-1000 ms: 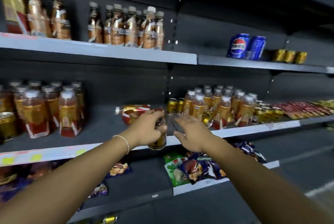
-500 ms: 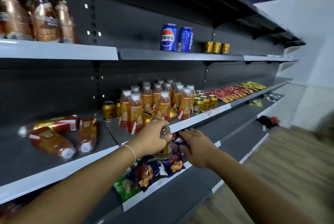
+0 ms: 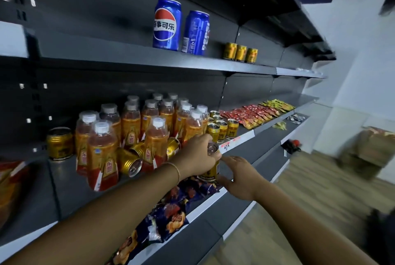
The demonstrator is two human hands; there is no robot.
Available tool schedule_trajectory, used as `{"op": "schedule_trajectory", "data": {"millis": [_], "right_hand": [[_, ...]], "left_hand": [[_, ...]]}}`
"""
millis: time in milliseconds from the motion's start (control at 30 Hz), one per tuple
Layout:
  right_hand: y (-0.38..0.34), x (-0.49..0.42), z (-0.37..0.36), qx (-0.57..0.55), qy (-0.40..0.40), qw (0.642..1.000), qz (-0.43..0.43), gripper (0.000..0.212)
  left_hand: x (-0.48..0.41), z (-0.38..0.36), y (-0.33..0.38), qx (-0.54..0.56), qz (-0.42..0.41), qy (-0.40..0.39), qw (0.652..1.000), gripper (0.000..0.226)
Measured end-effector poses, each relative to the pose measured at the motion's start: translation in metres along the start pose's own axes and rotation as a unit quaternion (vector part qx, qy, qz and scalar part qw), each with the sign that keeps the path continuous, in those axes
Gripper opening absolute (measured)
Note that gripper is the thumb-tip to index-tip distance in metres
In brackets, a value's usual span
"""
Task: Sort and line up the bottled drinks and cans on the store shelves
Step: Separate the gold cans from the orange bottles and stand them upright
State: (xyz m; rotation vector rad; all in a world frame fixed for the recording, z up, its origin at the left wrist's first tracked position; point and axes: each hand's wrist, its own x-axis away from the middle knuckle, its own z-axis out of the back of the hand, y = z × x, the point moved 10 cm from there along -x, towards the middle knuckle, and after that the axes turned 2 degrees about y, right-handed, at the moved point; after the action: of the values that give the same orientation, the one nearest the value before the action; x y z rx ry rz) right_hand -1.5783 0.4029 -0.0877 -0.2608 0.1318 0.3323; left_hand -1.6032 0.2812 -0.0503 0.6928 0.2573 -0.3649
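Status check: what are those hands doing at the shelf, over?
Left hand grips gold can, upright. Right hand open, beside it. Tipped gold cans lie among the bottles.

Head view, obliquely rightward along shelves (image 3: 235, 68)

From my feed I read the small gold metal can (image 3: 211, 170) gripped by the left hand (image 3: 197, 156) as glossy, its bare silver lid catching light, and the two tall blue metal cans (image 3: 167, 24) above carry the same slick printed sheen. The clear plastic bottles (image 3: 102, 153) look smooth, with shiny orange-and-red film labels and matt white caps, standing on dark grey painted-metal shelves (image 3: 70, 192) that I'd call matt and even. The dark blue snack bags (image 3: 171, 215) are crinkled glossy foil, and the floor (image 3: 316, 190) looks like brown wood planking with a dull finish
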Motion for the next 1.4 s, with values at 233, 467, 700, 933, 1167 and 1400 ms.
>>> {"op": "schedule_trajectory", "data": {"millis": [233,467,700,933,1167,1400], "right_hand": [[0.034,-0.057,0.015,-0.108,0.022,0.994,0.016,0.046],[0.084,-0.124,0.022,-0.250,0.062,0.965,0.053,0.040],[0.129,-0.194,0.031,-0.378,0.081,0.905,0.180,0.086],[0.155,-0.276,0.037,-0.412,0.084,0.889,0.179,0.081],[0.152,-0.340,0.037,-0.426,0.116,0.886,0.142,0.079],[0.122,-0.378,0.015,-0.407,0.102,0.897,0.137,0.075]], "left_hand": [[-0.061,-0.014,0.003,0.028,0.006,0.039,0.999,0.051],[-0.121,-0.030,0.004,0.013,0.016,0.080,0.997,0.044],[-0.182,-0.052,0.007,-0.055,0.036,0.084,0.994,0.046],[-0.219,-0.032,0.001,-0.121,0.063,0.119,0.984,0.043],[-0.226,-0.013,-0.020,-0.266,0.136,0.075,0.951,0.028],[-0.227,-0.005,-0.038,-0.321,0.152,0.065,0.932,0.016]]}}
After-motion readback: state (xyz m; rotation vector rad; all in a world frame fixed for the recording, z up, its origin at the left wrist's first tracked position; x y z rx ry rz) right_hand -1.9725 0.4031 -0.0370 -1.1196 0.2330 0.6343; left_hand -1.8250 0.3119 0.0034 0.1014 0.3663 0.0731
